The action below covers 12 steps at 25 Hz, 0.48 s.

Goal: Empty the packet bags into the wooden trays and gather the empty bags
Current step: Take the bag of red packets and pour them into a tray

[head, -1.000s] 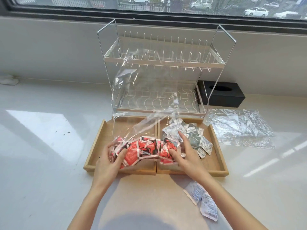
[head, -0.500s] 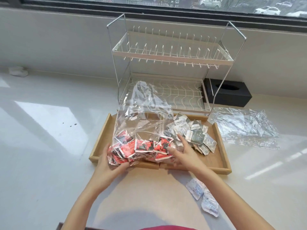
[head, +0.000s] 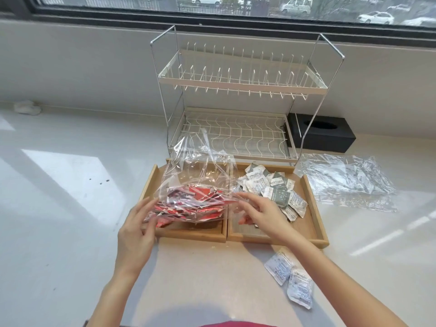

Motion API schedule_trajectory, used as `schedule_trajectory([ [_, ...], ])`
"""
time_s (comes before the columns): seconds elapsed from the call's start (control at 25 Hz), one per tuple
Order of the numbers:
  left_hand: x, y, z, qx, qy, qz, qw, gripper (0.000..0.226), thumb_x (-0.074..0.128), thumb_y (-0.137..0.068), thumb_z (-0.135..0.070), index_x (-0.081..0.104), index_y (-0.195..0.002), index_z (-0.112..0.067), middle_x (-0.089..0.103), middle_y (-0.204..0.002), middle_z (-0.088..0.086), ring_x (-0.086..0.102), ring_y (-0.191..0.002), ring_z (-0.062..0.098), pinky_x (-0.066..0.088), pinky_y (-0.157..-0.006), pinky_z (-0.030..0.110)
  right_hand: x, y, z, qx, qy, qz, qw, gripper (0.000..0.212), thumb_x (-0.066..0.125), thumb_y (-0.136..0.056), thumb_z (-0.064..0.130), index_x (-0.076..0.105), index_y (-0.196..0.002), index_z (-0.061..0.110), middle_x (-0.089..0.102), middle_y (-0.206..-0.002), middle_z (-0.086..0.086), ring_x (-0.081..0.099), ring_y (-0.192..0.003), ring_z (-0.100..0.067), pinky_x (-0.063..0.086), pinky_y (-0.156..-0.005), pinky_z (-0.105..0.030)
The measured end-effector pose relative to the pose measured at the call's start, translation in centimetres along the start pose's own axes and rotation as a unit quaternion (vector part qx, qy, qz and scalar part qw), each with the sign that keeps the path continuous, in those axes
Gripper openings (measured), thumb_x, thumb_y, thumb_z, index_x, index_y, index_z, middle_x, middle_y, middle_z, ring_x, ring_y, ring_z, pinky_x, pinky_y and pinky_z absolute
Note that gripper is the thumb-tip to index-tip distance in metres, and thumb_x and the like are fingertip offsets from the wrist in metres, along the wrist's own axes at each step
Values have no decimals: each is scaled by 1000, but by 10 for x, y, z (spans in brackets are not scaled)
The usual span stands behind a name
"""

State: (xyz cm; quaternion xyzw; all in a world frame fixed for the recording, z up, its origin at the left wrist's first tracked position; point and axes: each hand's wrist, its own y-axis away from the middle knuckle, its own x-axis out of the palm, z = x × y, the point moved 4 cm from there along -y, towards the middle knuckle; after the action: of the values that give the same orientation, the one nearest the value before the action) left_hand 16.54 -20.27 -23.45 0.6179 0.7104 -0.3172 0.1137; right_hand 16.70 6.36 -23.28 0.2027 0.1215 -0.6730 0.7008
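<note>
A clear plastic bag (head: 198, 175) full of red packets (head: 188, 206) hangs low over the left wooden tray (head: 188, 237), its open top crumpled upward. My left hand (head: 139, 223) holds the bag's lower left end. At the bag's right edge my right hand (head: 262, 208) pinches the plastic over the seam between the trays. The right wooden tray (head: 323, 232) holds several grey and white packets (head: 271, 187). A flat pile of empty clear bags (head: 346, 182) lies on the counter to the right of the trays.
Two white packets (head: 290, 279) lie loose on the counter in front of the right tray. A two-tier wire dish rack (head: 236, 138) stands just behind the trays, with a black tissue box (head: 323, 133) to its right. The window wall closes off the back.
The bag of red packets has come down and tipped flatter over the left tray. Both hands have stayed at its ends, and its top has collapsed from upright to crumpled.
</note>
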Motion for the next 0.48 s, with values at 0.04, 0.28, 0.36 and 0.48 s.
schedule_trajectory([
  [0.04, -2, -2, -2, -5, 1, -10, 1000, 37, 56, -84, 0, 59, -114, -21, 57, -119, -2, 63, -77, 10, 44, -67, 7, -2, -3, 1, -3, 0, 0, 1000, 33, 50, -91, 26, 54, -124, 20, 71, -81, -3, 65, -58, 1, 53, -59, -16],
  [0.28, -17, -18, -15, -4, 0, -15, 1000, 31, 59, -83, -10, 63, -80, -41, 63, -59, -14, 56, -59, -4, 39, -56, 3, -20, -16, 24, -44, 45, -27, 998, 27, 48, -93, 22, 64, -113, 16, 65, -74, 1, 61, -50, 0, 51, -55, -15],
  [0.36, -27, -33, -20, 4, 0, -14, 1000, 23, 61, -82, -16, 65, -75, -38, 60, -49, -14, 55, -51, -3, 38, -53, 3, -31, -24, 37, -78, 105, -65, 989, 26, 51, -91, 26, 66, -111, 18, 63, -85, -3, 65, -61, -12, 52, -67, -27],
  [0.48, -35, -54, -27, 8, 19, -20, 1000, 15, 66, -79, -15, 67, -73, -29, 59, -46, -22, 55, -44, -3, 37, -50, 0, -44, -33, 52, -88, 132, -94, 983, 25, 54, -89, 30, 70, -101, 15, 58, -98, -8, 65, -74, -25, 51, -70, -36],
])
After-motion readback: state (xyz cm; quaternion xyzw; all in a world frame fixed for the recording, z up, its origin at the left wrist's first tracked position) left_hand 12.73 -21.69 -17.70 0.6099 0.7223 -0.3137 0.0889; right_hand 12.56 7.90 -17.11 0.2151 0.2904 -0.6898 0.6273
